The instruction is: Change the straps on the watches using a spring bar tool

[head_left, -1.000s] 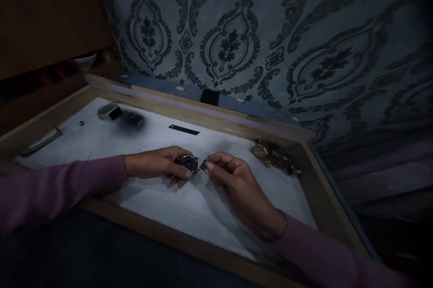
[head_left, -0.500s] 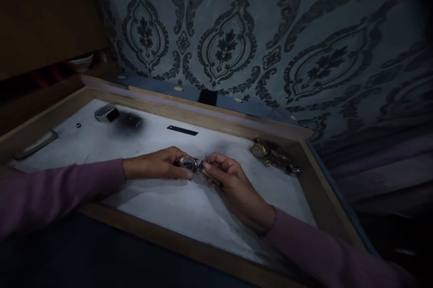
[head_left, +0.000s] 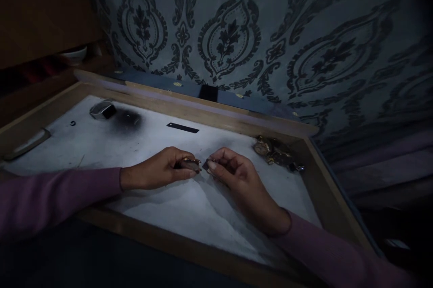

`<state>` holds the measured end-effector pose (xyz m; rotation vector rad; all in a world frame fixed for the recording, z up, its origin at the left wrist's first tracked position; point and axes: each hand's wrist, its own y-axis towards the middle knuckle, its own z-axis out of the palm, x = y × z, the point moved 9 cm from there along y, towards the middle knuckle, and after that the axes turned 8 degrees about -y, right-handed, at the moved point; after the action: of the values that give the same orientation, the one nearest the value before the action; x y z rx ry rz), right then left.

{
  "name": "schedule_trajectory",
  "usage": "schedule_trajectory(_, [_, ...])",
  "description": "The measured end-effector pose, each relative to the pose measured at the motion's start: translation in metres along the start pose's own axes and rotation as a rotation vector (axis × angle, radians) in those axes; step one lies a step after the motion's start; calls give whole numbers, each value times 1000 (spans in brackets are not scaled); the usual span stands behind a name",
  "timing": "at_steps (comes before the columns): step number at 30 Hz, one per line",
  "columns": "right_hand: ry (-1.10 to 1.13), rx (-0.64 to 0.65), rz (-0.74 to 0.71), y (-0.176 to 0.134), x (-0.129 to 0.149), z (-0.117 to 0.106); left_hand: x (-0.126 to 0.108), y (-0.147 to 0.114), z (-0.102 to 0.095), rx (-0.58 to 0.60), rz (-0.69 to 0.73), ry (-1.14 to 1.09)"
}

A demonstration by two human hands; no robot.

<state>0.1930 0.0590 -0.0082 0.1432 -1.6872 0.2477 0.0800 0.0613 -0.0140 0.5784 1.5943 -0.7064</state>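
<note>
Fingers and thumb of my left hand (head_left: 164, 167) are closed around a round metal watch case (head_left: 190, 164), now tilted so that mostly its edge shows. Just to the right, my right hand (head_left: 233, 173) pinches a small dark flat piece (head_left: 206, 165) between thumb and fingers; its exact kind is too dim to make out. A narrow gap separates this piece from the watch case. Both hands are above the white bottom of a shallow wooden tray (head_left: 216, 267). Behind them lies a flat black blade-like strip (head_left: 182, 128) with a hole at one end.
Several watches (head_left: 275, 153) lie bunched in the right corner. At the back left sit a grey box-like object (head_left: 103, 109) and a small dark ring (head_left: 72, 123). A curved handle-like piece (head_left: 29, 144) lies by the left wall. The patterned wall (head_left: 230, 44) rises behind the tray.
The watch case has turned in my left hand from face showing to edge-on. My right hand has drawn slightly to the right, with the small dark piece now apart from the case.
</note>
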Motion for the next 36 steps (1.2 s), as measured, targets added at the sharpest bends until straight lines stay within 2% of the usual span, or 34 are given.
schedule_trajectory(36, [-106,10,-47,3,-2,1,4,1,-1,-7,-43,44])
